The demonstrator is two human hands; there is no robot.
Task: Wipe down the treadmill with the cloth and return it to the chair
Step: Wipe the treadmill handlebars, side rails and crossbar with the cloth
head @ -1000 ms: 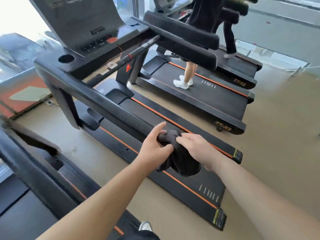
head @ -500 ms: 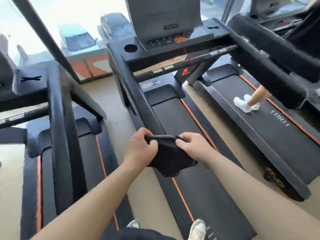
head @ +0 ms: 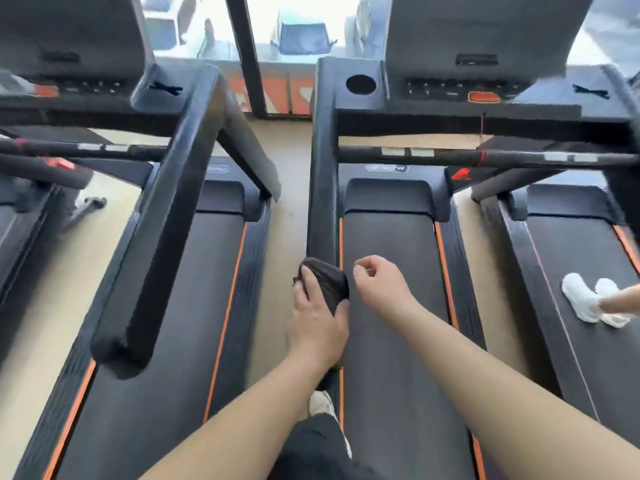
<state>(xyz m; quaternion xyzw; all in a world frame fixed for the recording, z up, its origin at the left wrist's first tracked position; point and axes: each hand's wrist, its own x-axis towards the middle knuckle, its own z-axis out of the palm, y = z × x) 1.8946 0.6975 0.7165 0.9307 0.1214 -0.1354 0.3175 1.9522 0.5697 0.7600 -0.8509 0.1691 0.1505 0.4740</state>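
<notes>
Head view, out at 9 o'clock: what stands there?

– A neighbouring treadmill point(head: 180, 306), black belt with orange edging. Its padded side rail point(head: 166, 216) runs from 12 toward 7 o'clock.

And next to it, toward the middle?

– A strip of tan floor point(head: 287, 209), then the treadmill point(head: 388, 237) being cleaned. Its left handrail point(head: 322, 188) comes straight down from the console point(head: 478, 46) at 1 o'clock. The cloth point(head: 329, 277), dark and bunched, lies over the near end of that rail, just below frame centre.

Who has it?

– The left hand point(head: 317, 323). Its fingers lie over the top of the cloth and the thumb wraps round its right side, so the cloth is clasped against the rail. At 6 o'clock of that hand, a pale shoe point(head: 320, 403) shows below the wrist.

The other hand?

– The right hand point(head: 381, 284) is at 3 o'clock of the cloth, just beside it without touching, above the belt. Its fingers are loosely curled and it holds nothing.

Farther right?

– A third treadmill point(head: 571, 258) at 3 o'clock, with another person's white shoes point(head: 588, 301) on its belt.
</notes>
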